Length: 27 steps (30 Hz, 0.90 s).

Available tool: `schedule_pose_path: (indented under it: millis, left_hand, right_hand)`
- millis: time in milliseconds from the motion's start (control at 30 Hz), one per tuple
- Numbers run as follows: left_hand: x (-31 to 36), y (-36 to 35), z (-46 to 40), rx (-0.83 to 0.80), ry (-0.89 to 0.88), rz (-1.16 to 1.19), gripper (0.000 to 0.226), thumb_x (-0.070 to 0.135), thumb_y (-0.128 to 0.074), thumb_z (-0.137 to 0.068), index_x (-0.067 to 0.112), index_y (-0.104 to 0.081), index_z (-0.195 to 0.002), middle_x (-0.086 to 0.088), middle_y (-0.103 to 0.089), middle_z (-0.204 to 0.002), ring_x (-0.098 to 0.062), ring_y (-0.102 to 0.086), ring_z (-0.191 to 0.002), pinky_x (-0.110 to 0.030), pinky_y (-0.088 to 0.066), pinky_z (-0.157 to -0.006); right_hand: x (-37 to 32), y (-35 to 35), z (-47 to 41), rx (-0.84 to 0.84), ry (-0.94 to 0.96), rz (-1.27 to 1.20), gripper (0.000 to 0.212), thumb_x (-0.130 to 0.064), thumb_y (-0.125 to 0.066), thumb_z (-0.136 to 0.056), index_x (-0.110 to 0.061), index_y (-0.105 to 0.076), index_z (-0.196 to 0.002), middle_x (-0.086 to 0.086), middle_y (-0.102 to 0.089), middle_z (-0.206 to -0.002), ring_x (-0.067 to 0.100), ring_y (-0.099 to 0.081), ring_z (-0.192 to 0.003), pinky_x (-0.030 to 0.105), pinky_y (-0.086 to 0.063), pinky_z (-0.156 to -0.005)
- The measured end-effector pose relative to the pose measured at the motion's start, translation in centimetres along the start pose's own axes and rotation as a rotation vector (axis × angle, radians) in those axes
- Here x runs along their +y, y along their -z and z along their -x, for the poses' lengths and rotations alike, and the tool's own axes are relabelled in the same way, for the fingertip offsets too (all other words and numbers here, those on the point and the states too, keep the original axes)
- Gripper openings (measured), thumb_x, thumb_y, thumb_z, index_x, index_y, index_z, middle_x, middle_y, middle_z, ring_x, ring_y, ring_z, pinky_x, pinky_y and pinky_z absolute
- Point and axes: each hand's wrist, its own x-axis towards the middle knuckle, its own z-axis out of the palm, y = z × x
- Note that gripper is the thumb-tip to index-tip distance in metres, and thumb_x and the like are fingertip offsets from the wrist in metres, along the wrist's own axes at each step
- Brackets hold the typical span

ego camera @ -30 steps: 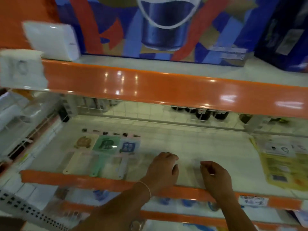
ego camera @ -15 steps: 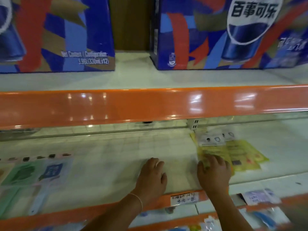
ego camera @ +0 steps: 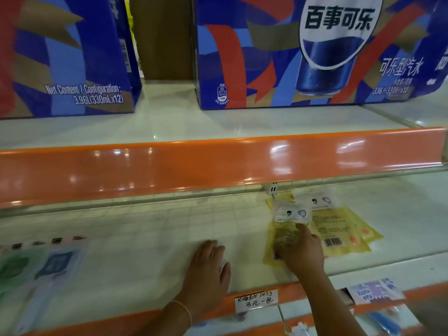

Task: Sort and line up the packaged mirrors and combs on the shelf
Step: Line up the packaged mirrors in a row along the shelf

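Right hand (ego camera: 299, 251) is now gripping a yellow packet (ego camera: 282, 235) at three o'clock; left hand (ego camera: 208, 267) is resting flat on the shelf (ego camera: 145, 238).

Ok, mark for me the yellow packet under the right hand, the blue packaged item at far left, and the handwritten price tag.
yellow packet (ego camera: 278, 235): head view, its bare left part.
blue packaged item (ego camera: 57, 263): head view, blue printed card.
handwritten price tag (ego camera: 255, 300): head view, middle of the label.
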Motion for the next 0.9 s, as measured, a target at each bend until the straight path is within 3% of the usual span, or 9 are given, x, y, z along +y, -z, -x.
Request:
schedule_pose_path:
  millis: [67,100,200,300,400,633,767,833,900]
  left_hand:
    - [-0.1,-0.1,0.1,0.026,-0.001,0.019,0.057,0.046,-0.032,-0.086,0.015,-0.057,-0.126,-0.009,-0.051,-0.136,-0.026,-0.045,-0.128,-0.037,-0.036,-0.109]
    - [0.0,0.0,0.2,0.031,0.002,0.031,0.058,0.046,-0.031,-0.086,0.015,-0.056,-0.127,-0.009,-0.049,-0.138,-0.026,-0.043,-0.129,-0.037,-0.035,-0.11]
    - [-0.1,0.3,0.1,0.021,0.045,0.1,0.052,0.041,-0.034,-0.09,0.018,-0.049,-0.135,-0.002,-0.038,-0.146,-0.019,-0.033,-0.136,-0.031,-0.026,-0.114]
    - [-0.5,0.6,0.1,0.058,0.077,0.217,0.042,0.029,-0.046,-0.094,0.019,-0.048,-0.134,0.001,-0.034,-0.148,-0.013,-0.03,-0.137,-0.025,-0.025,-0.113]
    - [-1.6,1.2,0.6,0.051,0.051,0.257,0.039,0.026,-0.049,-0.094,0.02,-0.049,-0.133,0.003,-0.032,-0.147,-0.01,-0.031,-0.135,-0.02,-0.027,-0.11]
    - [-6.4,4.6,2.9,0.192,0.222,0.456,0.03,0.014,-0.057,-0.092,0.017,-0.06,-0.121,0.005,-0.057,-0.122,-0.009,-0.052,-0.114,-0.007,-0.03,-0.093]
    - [-8.3,7.3,3.3,0.127,0.421,0.688,0.027,0.021,-0.057,-0.094,0.017,-0.06,-0.121,0.003,-0.062,-0.12,-0.003,-0.056,-0.104,0.001,-0.037,-0.077]
    - [-9.0,8.4,3.4,0.086,0.526,0.822,0.027,0.029,-0.056,-0.094,0.023,-0.055,-0.121,0.007,-0.061,-0.117,-0.005,-0.056,-0.103,-0.011,-0.042,-0.08]
    - [-9.7,9.5,3.6,0.043,0.658,0.993,0.033,0.037,-0.06,-0.09,0.023,-0.053,-0.119,0.008,-0.06,-0.11,-0.012,-0.059,-0.1,-0.029,-0.047,-0.085]
  right_hand:
    - [-0.7,-0.1,0.5,-0.01,-0.005,-0.123,0.066,-0.018,-0.083,-0.064,-0.02,-0.05,-0.122,0.003,-0.065,-0.097,0.013,-0.056,-0.073,0.014,-0.042,-0.057]
    - [-1.0,-0.3,0.9,-0.015,-0.009,-0.169,0.068,-0.02,-0.083,-0.067,-0.02,-0.05,-0.126,0.002,-0.066,-0.1,0.012,-0.055,-0.075,0.015,-0.043,-0.057]
    - [-1.7,-1.6,2.0,-0.064,0.003,-0.296,0.083,-0.023,-0.081,-0.073,-0.022,-0.035,-0.142,0.008,-0.066,-0.114,0.016,-0.061,-0.083,0.029,-0.055,-0.068]
    - [-2.6,-3.3,3.2,-0.145,-0.034,-0.383,0.09,-0.026,-0.079,-0.074,-0.027,-0.025,-0.146,0.005,-0.068,-0.107,0.019,-0.068,-0.085,0.04,-0.059,-0.076]
    - [-3.6,-4.3,4.3,-0.175,-0.05,-0.473,0.088,-0.02,-0.078,-0.075,-0.025,-0.026,-0.145,0.0,-0.066,-0.096,0.016,-0.068,-0.082,0.04,-0.058,-0.078]
    - [-7.1,-6.6,7.5,-0.272,-0.099,-0.658,0.104,-0.013,-0.084,-0.07,-0.022,-0.019,-0.15,0.006,-0.065,-0.103,0.022,-0.068,-0.087,0.041,-0.058,-0.071]
    - [-9.8,-8.6,10.0,-0.365,-0.072,-0.69,0.087,-0.009,-0.084,-0.068,-0.016,-0.039,-0.143,0.006,-0.072,-0.098,0.022,-0.071,-0.083,0.036,-0.06,-0.066]
    - [-11.0,-9.5,11.2,-0.432,-0.056,-0.725,0.076,-0.007,-0.084,-0.068,-0.016,-0.049,-0.135,0.007,-0.075,-0.094,0.024,-0.073,-0.081,0.039,-0.061,-0.065]
    - [-11.7,-10.6,12.1,-0.502,-0.033,-0.758,0.07,-0.005,-0.084,-0.068,-0.018,-0.053,-0.129,0.009,-0.075,-0.093,0.029,-0.073,-0.083,0.049,-0.06,-0.072]
